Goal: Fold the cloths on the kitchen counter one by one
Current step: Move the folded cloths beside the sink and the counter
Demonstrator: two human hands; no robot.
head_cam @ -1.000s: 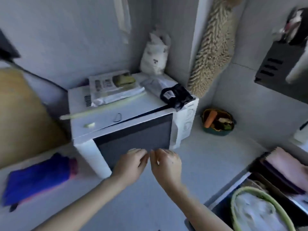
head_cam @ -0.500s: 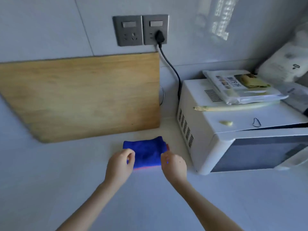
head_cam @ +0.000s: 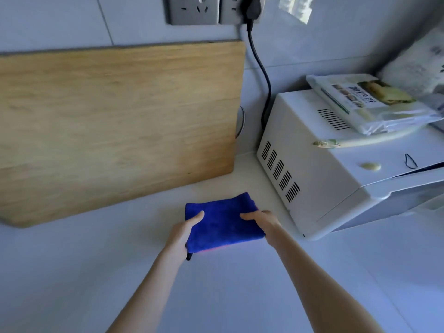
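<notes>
**Gripping a folded blue cloth at both sides**

Leaning at the frame's left is a large wooden cutting board (head_cam: 115,126). Low of centre, the left hand (head_cam: 181,234) clamps thumb-over on the left edge of the bright blue, plush, rectangular cloth (head_cam: 223,224) lying on the pale counter (head_cam: 72,272); the right hand (head_cam: 266,223) pinches its right edge. Right stands a white microwave (head_cam: 336,176). This cloth looks already folded; next probably calls for setting it aside squarely.

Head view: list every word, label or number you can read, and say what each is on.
Nothing reads clearly.
White plastic-wrapped food packet on the white microwave oven: large dark characters beside small food photos, too blurred to read.
White plastic bag at the far right: dark marks, blurred.
Grey wall sockets, wooden chopping board, folded blue cloth: no text.
</notes>
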